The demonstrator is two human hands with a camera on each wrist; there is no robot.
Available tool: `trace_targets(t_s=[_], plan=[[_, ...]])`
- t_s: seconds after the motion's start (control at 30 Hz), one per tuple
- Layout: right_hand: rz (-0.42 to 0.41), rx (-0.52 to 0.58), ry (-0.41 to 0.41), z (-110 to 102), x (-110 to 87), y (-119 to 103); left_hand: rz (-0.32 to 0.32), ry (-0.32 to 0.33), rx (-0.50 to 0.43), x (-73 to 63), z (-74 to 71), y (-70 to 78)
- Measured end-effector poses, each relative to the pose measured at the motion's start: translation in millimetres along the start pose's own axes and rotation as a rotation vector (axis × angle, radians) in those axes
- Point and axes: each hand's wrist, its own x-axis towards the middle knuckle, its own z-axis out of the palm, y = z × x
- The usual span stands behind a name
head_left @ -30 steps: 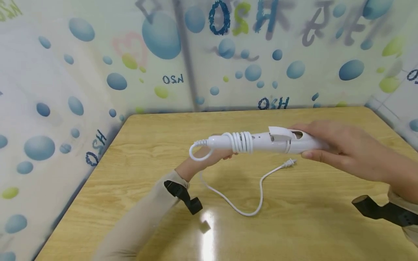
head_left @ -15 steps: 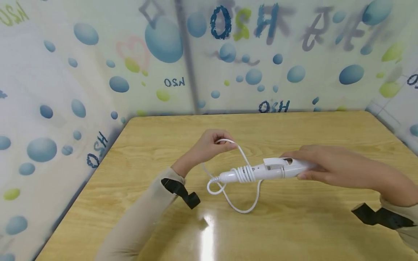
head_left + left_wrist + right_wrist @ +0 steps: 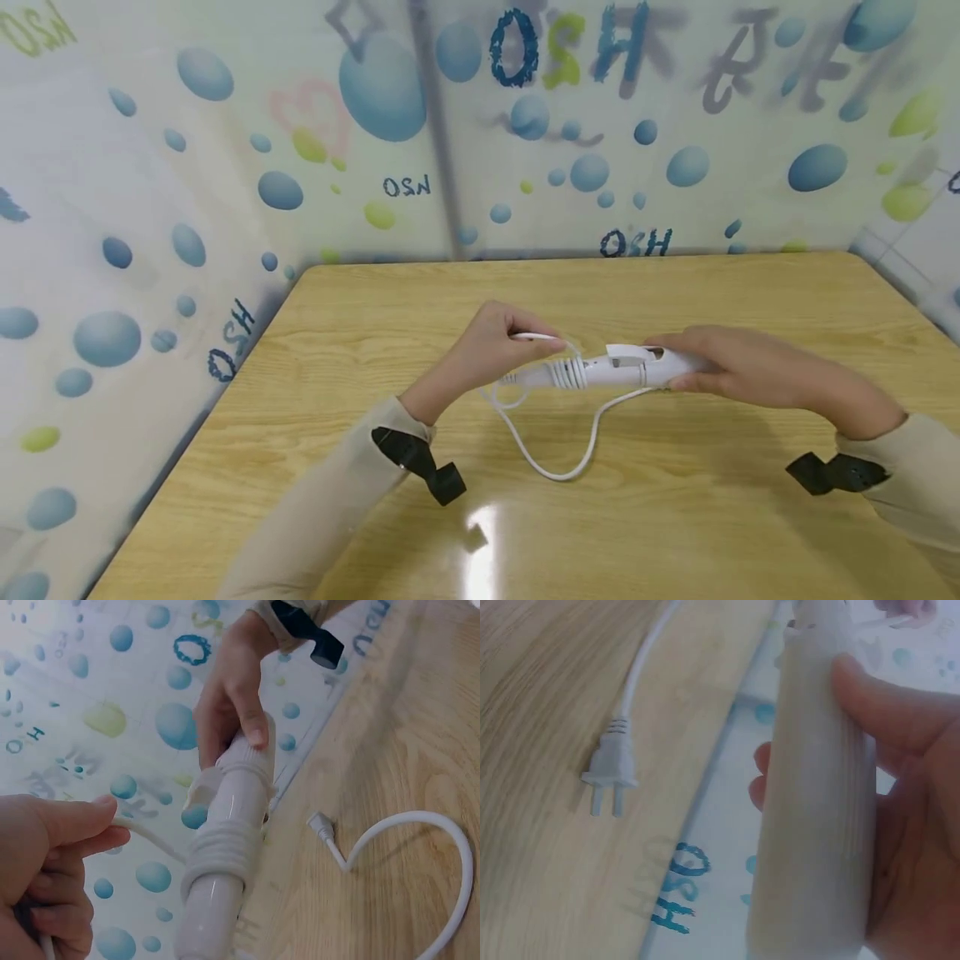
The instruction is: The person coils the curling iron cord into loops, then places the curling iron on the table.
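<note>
A white curling iron (image 3: 618, 372) is held level over the table, its cord wound in several turns (image 3: 568, 374) round the handle. My right hand (image 3: 750, 367) grips its thick barrel (image 3: 810, 802), thumb on one side and fingertips showing on the other. My left hand (image 3: 487, 346) pinches a strand of the white cord (image 3: 154, 838) between thumb and forefinger, beside the handle's cord end; its other fingers are curled. From the coil this strand runs straight to the left fingertips. The clamp lever (image 3: 628, 356) sticks up near the iron's middle.
A loose length of cord (image 3: 558, 477) loops over the wooden table (image 3: 637, 542). Its two-pin plug (image 3: 611, 761) lies on the tabletop. A wall (image 3: 480, 167) with blue bubble prints stands behind the far edge.
My left hand came from behind the iron to above its handle, drawing the cord strand, then moved slightly right and overlaps the handle. The iron dropped lower in view, then rose a little.
</note>
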Motion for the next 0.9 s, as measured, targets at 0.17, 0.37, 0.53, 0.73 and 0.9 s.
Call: trace_targets(t_s=[0.17,0.37,0.53,0.73,0.9], plan=[[0.030,-0.044,0.008,10,11.9,8,-0.017,0.023,0.021,2.5,9.2,-1.7],[0.062,-0.091,0.059,11,24.8,18,0.022,0.085,-0.008,2.9,13.6,-3.1],[0.082,-0.036,0.144,5,30.4,24,0.078,0.086,-0.076,0.8,15.4,-6.3],[0.114,0.006,0.229,-1,31.4,22,0.028,0.068,-0.167,2.1,18.2,-15.4],[0.067,0.036,0.319,-5,24.4,16,0.024,0.029,-0.213,7.8,17.9,-24.9]])
